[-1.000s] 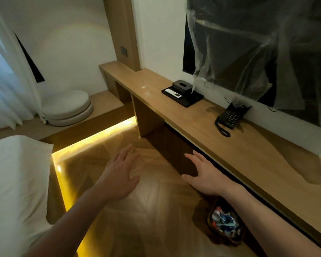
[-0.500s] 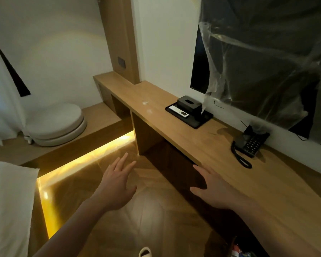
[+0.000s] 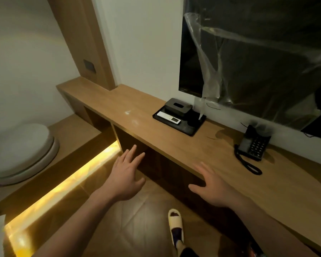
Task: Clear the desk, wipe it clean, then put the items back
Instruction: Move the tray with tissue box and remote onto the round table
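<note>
On top of the long wooden desk (image 3: 174,143) nothing had been taken away yet, so the job was judged to be at its very start: the clearing, the wiping and the putting back were all left to be done. Both hands were held out empty with the fingers spread wide; the left hand (image 3: 127,179) was kept over the floor just in front of the desk, and the right hand (image 3: 214,188) was held at the front edge of the desk, though whether it touched the wood could not be told. A black tray (image 3: 192,127) was seen near the wall, and on it a dark tissue box (image 3: 178,107) and a white remote (image 3: 168,117) were set side by side. A black phone (image 3: 253,145) with a curly cord was placed well to the right of the tray. Some pale smudges (image 3: 131,116) were seen on the wood to the left of the tray, so wiping was judged to be needed there. No cloth was seen anywhere. Loose clear plastic (image 3: 211,71) was hung over the dark screen (image 3: 189,62) on the wall, and its end was dropped down to the tray, so it could be caught when the tray was lifted. A slipper (image 3: 175,223) was seen on the floor below
</note>
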`<state>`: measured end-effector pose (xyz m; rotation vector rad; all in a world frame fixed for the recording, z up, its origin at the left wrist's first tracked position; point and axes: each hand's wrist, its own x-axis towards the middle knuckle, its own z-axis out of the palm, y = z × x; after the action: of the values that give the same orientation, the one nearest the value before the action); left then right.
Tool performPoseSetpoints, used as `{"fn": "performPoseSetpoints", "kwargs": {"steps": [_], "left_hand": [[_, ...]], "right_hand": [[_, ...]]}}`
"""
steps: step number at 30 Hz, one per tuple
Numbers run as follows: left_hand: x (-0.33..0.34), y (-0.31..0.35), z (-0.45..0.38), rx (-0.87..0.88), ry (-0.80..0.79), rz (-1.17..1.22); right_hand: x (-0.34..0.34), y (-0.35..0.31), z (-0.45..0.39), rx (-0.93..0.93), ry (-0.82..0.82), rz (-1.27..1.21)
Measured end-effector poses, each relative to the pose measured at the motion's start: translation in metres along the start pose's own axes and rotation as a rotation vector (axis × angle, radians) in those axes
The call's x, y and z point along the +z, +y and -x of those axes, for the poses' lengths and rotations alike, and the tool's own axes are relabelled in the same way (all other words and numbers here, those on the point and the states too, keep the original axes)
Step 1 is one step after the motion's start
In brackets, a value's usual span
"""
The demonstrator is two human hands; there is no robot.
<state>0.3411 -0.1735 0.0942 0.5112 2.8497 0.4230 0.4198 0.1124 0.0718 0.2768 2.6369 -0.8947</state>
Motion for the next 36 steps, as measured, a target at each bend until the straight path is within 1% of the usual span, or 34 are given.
{"fn": "performPoseSetpoints", "kwargs": {"steps": [4, 8, 12, 17, 20, 23, 25, 31, 33, 36], "left_hand": [[0.001, -0.017, -0.052, 0.009, -0.013, 0.024], [-0.003, -0.039, -0.110, -0.020, -0.034, 0.029], [-0.008, -0.078, -0.155, -0.132, -0.030, 0.083], [-0.015, -0.117, -0.220, -0.217, -0.013, 0.090], [-0.011, -0.129, -0.252, -0.230, -0.090, 0.117], [-0.011, -0.139, -0.290, -0.217, -0.138, 0.141], [-0.010, -0.146, -0.326, -0.207, -0.175, 0.151], [0.009, -0.158, -0.446, -0.134, -0.337, 0.131], [0.014, -0.162, -0.487, -0.087, -0.386, 0.126], [0.019, -0.167, -0.550, 0.009, -0.446, 0.051]], "right_hand": [[0.000, -0.011, -0.052, 0.003, -0.027, -0.020], [-0.006, -0.014, -0.118, 0.030, -0.040, -0.071], [-0.004, -0.023, -0.190, 0.042, -0.070, -0.092], [-0.012, -0.050, -0.282, -0.013, -0.084, -0.120], [-0.007, -0.048, -0.314, 0.042, -0.115, -0.125], [-0.007, -0.039, -0.338, 0.051, -0.083, -0.203], [-0.011, -0.029, -0.356, 0.110, -0.045, -0.215], [-0.008, 0.012, -0.396, 0.388, 0.107, -0.325], [-0.009, 0.021, -0.414, 0.459, 0.144, -0.357], [-0.010, 0.026, -0.446, 0.565, 0.170, -0.401]]}}
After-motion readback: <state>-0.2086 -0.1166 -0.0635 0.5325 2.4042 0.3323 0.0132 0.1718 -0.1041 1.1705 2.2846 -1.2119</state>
